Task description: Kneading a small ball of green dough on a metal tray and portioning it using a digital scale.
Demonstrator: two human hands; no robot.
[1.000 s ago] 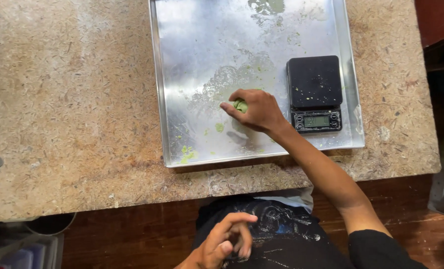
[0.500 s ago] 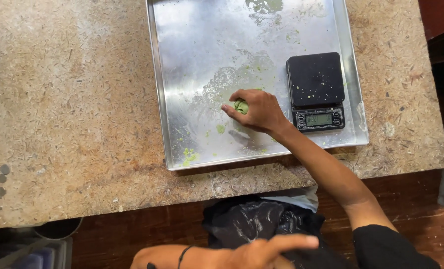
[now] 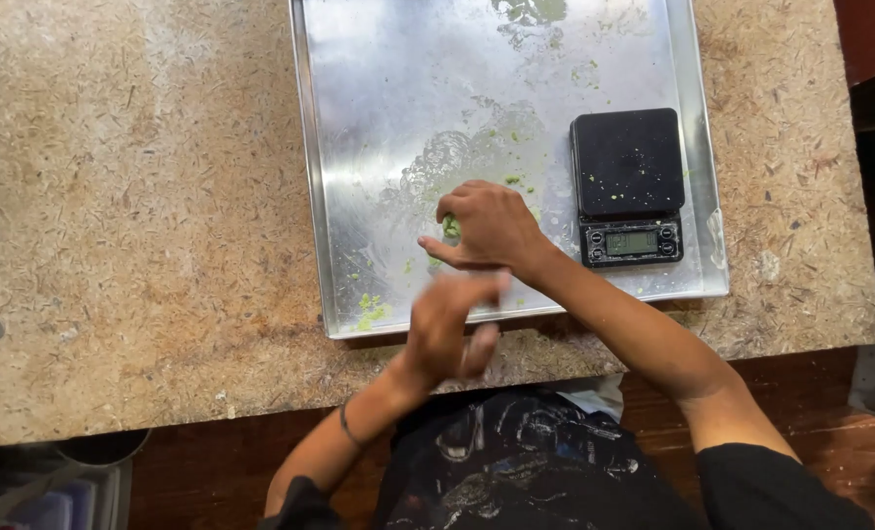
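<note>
Over tray [image 3: 320, 196], blurred left hand [image 3: 447, 329] newly raised, perhaps open.

The left hand [image 3: 447, 329], which a second ago hung low by the person's lap, has risen to the near rim of the metal tray [image 3: 359, 196]. It now sits blurred just below the right hand [image 3: 487, 228]. The right hand's thumb has come to point outward beside the green lump [image 3: 451, 227].

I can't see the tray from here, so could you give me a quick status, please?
Right hand closed on green lump over metal tray. Left hand open, blurred, at tray's near edge. Black scale alongside.
</note>
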